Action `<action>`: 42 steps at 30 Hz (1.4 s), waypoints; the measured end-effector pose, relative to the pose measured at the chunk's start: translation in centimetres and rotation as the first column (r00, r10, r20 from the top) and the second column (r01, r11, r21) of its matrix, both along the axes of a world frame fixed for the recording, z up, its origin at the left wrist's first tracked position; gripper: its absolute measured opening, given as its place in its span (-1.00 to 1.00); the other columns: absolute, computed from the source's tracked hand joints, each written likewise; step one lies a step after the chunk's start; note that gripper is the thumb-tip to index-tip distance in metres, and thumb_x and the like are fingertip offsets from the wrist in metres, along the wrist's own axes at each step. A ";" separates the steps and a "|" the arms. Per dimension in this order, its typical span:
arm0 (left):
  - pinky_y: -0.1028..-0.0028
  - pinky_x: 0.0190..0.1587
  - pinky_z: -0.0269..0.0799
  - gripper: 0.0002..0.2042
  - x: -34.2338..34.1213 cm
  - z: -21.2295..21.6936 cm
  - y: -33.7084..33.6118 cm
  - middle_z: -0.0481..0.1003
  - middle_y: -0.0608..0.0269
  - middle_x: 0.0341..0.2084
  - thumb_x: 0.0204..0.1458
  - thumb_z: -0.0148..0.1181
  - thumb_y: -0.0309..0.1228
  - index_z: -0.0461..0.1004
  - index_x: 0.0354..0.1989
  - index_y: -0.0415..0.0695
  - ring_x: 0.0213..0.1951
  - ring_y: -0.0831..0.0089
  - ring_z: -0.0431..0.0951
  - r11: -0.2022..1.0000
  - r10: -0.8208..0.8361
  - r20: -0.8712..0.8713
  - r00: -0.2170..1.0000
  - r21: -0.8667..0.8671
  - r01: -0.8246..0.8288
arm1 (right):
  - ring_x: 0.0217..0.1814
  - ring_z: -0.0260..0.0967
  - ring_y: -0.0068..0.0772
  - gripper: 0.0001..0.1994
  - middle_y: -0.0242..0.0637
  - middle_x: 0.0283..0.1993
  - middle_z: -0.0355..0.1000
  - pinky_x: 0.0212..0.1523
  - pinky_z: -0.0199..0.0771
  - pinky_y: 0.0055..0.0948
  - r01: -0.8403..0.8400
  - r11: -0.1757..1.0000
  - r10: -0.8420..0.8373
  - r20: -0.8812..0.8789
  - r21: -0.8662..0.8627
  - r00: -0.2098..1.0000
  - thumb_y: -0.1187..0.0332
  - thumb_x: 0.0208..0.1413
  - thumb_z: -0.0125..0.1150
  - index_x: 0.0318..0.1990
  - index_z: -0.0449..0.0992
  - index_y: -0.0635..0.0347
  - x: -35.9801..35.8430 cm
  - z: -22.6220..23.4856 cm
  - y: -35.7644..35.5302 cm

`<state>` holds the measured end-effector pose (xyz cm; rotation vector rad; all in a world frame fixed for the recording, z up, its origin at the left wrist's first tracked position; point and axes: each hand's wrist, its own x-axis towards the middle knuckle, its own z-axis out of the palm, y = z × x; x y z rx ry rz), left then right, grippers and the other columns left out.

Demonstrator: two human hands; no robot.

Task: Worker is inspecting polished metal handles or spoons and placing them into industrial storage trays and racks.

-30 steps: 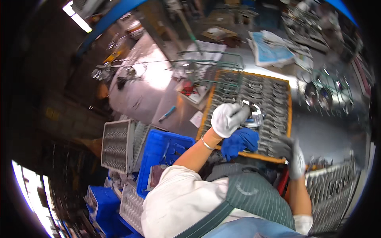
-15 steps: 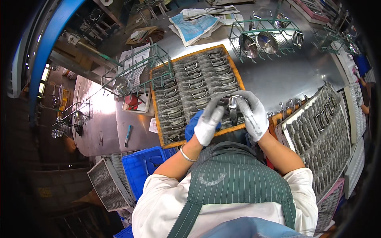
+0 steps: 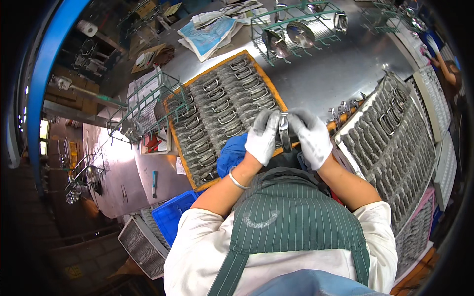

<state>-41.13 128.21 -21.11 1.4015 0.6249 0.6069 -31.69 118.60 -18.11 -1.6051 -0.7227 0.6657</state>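
Both of my hands wear white gloves smudged with grey. Between them, just over the near right corner of a wood-framed tray [image 3: 267, 82], they hold a shiny curved metal handle [image 3: 284, 132]. My left hand [image 3: 262, 139] grips its left side, fingers near the top. My right hand [image 3: 312, 140] holds the upper part from the right, and its fingertips are partly hidden. Several similar U-shaped metal handles [image 3: 227, 117] lie in rows on the tray's grey ridged lining. A blue cloth [image 3: 230, 156] lies beside my left wrist, on the tray's near edge.
Green wire racks stand beyond the tray, the right one [image 3: 269, 49] holding shiny spoon-shaped pieces. At right leans another ridged tray [image 3: 340, 143] with handles. A blue-handled brush [image 3: 154, 183], a blue bin [image 3: 173, 209] and newspapers [image 3: 207, 37] lie around. Another person [image 3: 448, 74] is at far right.
The tray and table have shifted left and turned in the view. My hands have drawn closer together, and the handle has been turned so that it appears narrower.
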 end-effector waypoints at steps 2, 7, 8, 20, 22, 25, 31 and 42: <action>0.50 -0.07 0.27 -0.73 0.3 0.0 0.2 0.40 0.16 -0.25 0.15 -0.06 -0.28 0.35 -0.14 -0.24 -0.19 0.42 0.38 0.973 -0.027 0.009 1.000 0.228 0.024 | -0.25 0.35 -0.58 -0.69 -0.32 -0.30 0.43 -0.27 0.34 -0.61 -0.067 0.997 0.073 -0.373 0.029 0.925 0.25 0.10 0.06 -0.16 0.45 0.34 1.3 -0.1 -0.3; 0.42 0.08 0.22 -0.53 1.7 0.1 0.3 0.29 0.02 -0.01 0.00 0.11 -0.27 0.24 0.09 -0.18 0.04 0.22 0.31 0.917 -0.309 0.108 0.945 0.296 0.267 | -0.22 0.39 -0.51 -0.74 -0.26 -0.23 0.43 -0.23 0.41 -0.54 0.125 0.956 0.144 -0.796 0.265 0.588 0.36 0.13 0.00 -0.11 0.40 0.37 3.0 -4.6 -1.5; 0.39 0.08 0.24 -0.42 1.9 0.2 0.1 0.29 0.02 0.00 -0.13 0.22 -0.24 0.23 0.10 -0.16 0.04 0.19 0.31 0.857 -0.378 0.034 0.925 0.391 0.336 | -0.22 0.39 -0.51 -0.74 -0.26 -0.23 0.43 -0.23 0.41 -0.54 0.135 0.955 0.138 -0.798 0.264 0.587 0.36 0.13 0.00 -0.11 0.40 0.37 3.2 -4.8 -1.8; 0.37 -0.15 0.38 -0.66 5.5 -1.5 -3.8 0.29 0.06 -0.16 -0.25 0.29 -0.47 0.35 -0.25 -0.19 -0.19 0.18 0.41 0.580 -0.373 -0.178 0.910 0.721 0.379 | -0.15 0.39 -0.45 -0.78 -0.24 -0.19 0.42 -0.15 0.42 -0.46 0.175 0.929 0.153 -0.772 0.325 0.617 0.39 0.12 -0.01 -0.13 0.42 0.31 5.3 -8.4 -5.9; 0.29 -0.10 0.36 -0.70 6.2 -1.3 -4.5 0.25 0.00 -0.13 -0.05 0.12 -0.20 0.41 -0.24 -0.15 -0.12 0.06 0.36 0.610 -0.372 -0.227 0.900 0.671 0.422 | -0.15 0.38 -0.46 -0.77 -0.27 -0.17 0.41 -0.14 0.41 -0.47 -0.024 0.853 0.346 -0.531 0.522 0.773 0.41 0.10 0.01 -0.11 0.42 0.26 5.6 -8.9 -6.5; 0.27 -0.11 0.34 -0.83 6.8 -2.0 -4.9 0.27 -0.02 -0.17 0.03 0.00 -0.39 0.39 -0.26 -0.19 -0.17 0.05 0.38 0.588 -0.375 -0.169 0.912 0.717 0.374 | -0.17 0.38 -0.49 -0.75 -0.25 -0.15 0.40 -0.16 0.40 -0.53 0.191 0.923 0.073 -0.638 0.335 0.766 0.36 0.11 0.04 -0.09 0.40 0.27 4.8 -9.6 -7.2; 0.38 -0.02 0.28 -0.55 8.5 -2.7 -5.5 0.36 0.00 -0.16 0.10 -0.03 -0.16 0.23 0.10 -0.17 -0.12 0.26 0.40 0.828 -0.289 -0.102 0.952 0.472 0.302 | -0.25 0.36 -0.50 -0.71 -0.28 -0.31 0.44 -0.20 0.36 -0.54 0.157 0.988 -0.146 -0.302 0.012 0.942 0.25 0.10 0.05 -0.15 0.38 0.32 7.6 -2.6 -12.3; 0.25 0.10 0.25 -0.13 -1.3 -13.4 3.8 0.09 0.07 0.21 -0.30 0.19 0.12 0.00 0.27 0.17 0.16 0.10 0.19 0.667 0.340 -0.935 0.099 0.314 0.675 | -0.12 0.37 0.04 -0.65 0.02 -0.22 0.44 -0.08 0.33 -0.18 0.468 0.615 0.065 0.633 -0.634 0.771 0.11 0.11 -0.05 -0.08 0.43 0.11 20.9 -7.7 -21.2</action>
